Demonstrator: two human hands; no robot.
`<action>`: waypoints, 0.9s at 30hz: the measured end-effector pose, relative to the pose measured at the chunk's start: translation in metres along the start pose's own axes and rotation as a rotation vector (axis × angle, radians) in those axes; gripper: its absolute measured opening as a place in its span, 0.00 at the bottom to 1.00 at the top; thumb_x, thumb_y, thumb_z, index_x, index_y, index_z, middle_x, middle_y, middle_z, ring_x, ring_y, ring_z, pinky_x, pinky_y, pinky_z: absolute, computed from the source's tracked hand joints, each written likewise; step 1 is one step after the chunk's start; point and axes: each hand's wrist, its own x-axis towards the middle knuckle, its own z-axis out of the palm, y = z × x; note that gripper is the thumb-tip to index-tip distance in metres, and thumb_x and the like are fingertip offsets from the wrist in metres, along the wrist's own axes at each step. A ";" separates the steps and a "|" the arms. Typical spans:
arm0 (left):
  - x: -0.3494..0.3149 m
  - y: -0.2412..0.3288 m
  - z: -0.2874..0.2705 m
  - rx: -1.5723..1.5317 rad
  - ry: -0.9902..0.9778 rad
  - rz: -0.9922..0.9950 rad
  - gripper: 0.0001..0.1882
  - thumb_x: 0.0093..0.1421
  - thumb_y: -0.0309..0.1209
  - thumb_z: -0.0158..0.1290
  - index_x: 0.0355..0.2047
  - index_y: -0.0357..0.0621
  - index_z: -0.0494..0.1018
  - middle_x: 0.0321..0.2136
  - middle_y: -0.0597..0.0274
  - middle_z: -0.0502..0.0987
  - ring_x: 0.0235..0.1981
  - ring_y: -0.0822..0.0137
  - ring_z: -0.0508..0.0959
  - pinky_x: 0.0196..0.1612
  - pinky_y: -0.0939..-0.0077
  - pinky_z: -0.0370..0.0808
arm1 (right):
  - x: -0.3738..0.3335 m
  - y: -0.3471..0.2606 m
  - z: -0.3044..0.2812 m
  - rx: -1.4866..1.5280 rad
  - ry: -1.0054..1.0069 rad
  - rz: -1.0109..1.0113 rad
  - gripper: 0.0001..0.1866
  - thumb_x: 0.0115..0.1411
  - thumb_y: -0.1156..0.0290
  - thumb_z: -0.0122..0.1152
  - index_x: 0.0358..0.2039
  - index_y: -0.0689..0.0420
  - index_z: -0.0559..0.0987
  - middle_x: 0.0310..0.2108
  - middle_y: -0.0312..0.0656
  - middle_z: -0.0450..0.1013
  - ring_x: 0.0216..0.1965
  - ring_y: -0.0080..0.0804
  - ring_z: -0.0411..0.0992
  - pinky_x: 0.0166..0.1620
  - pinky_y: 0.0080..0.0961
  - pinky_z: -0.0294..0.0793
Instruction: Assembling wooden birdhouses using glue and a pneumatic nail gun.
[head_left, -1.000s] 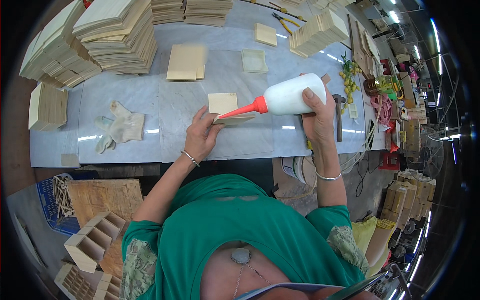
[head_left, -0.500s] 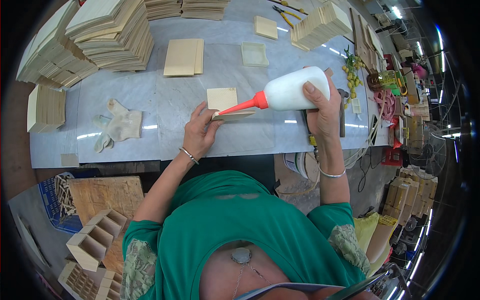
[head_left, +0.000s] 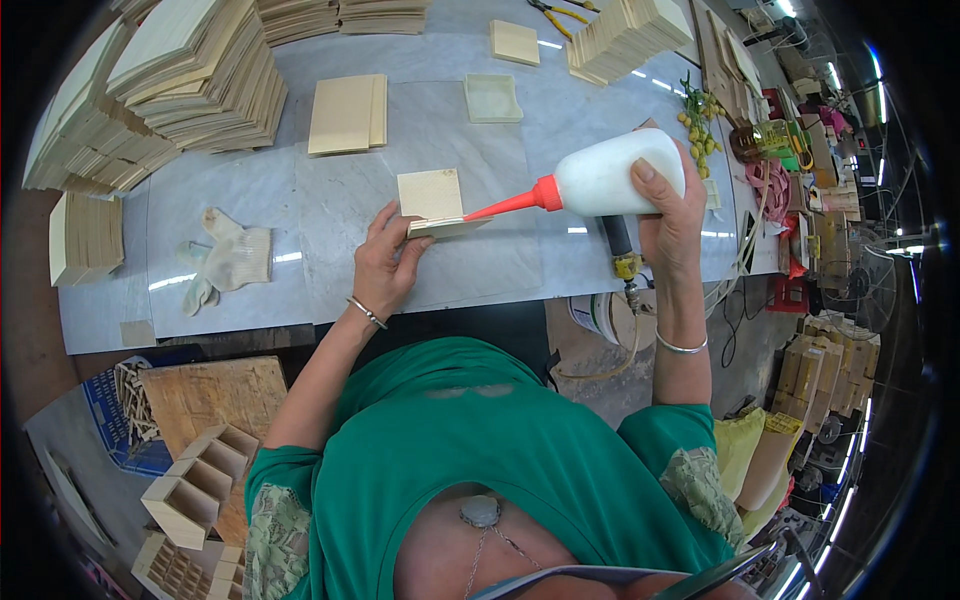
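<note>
Left hand is pinching a wooden board; right hand is gripping a white bottle, its red nozzle is touching the board's top edge.

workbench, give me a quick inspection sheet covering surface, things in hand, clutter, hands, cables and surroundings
surface: grey tabletop with glossy reflections
things in hand: white bottle with red nozzle; thin wood panel
clutter: gloves, wood stacks, pliers, shallow tray
hands: right hand grips the bottle, nozzle tip at the panel's edge; left hand pinches the panel's left end
cables: pale hose hangs below the front edge
surroundings: blue crate at left, cardboard boxes at right
</note>
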 end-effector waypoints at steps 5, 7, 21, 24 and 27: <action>0.000 -0.002 0.001 -0.027 0.008 -0.010 0.06 0.56 0.24 0.56 0.34 0.39 0.75 0.25 0.59 0.78 0.25 0.59 0.78 0.60 0.56 0.64 | -0.003 -0.003 -0.016 -0.031 0.032 0.005 0.23 0.53 0.71 0.68 0.46 0.65 0.71 0.37 0.40 0.72 0.38 0.26 0.72 0.44 0.23 0.72; 0.000 -0.002 0.001 -0.030 0.004 -0.018 0.06 0.56 0.24 0.56 0.34 0.39 0.75 0.25 0.59 0.78 0.26 0.58 0.78 0.60 0.56 0.64 | -0.004 -0.005 -0.019 -0.044 0.044 -0.002 0.23 0.53 0.71 0.68 0.47 0.65 0.71 0.37 0.40 0.72 0.38 0.26 0.72 0.45 0.24 0.72; -0.004 -0.002 0.001 -0.038 0.001 -0.078 0.09 0.55 0.24 0.57 0.37 0.40 0.75 0.31 0.57 0.79 0.47 0.50 0.76 0.57 0.60 0.67 | -0.007 -0.003 0.011 0.051 0.026 -0.049 0.29 0.50 0.65 0.67 0.50 0.65 0.69 0.40 0.41 0.70 0.41 0.28 0.71 0.46 0.24 0.71; -0.004 -0.002 0.001 -0.024 0.010 -0.078 0.10 0.55 0.24 0.58 0.38 0.41 0.75 0.33 0.56 0.79 0.50 0.51 0.75 0.52 0.64 0.71 | -0.002 -0.007 0.029 -0.136 -0.118 -0.148 0.32 0.48 0.64 0.70 0.51 0.63 0.69 0.41 0.41 0.70 0.41 0.26 0.71 0.44 0.23 0.72; -0.005 -0.002 0.002 -0.024 0.017 -0.102 0.11 0.54 0.24 0.58 0.39 0.42 0.75 0.36 0.56 0.79 0.51 0.51 0.74 0.46 0.66 0.74 | 0.003 -0.009 0.035 -0.218 -0.189 -0.192 0.32 0.48 0.64 0.71 0.51 0.62 0.69 0.40 0.41 0.71 0.40 0.26 0.71 0.43 0.23 0.73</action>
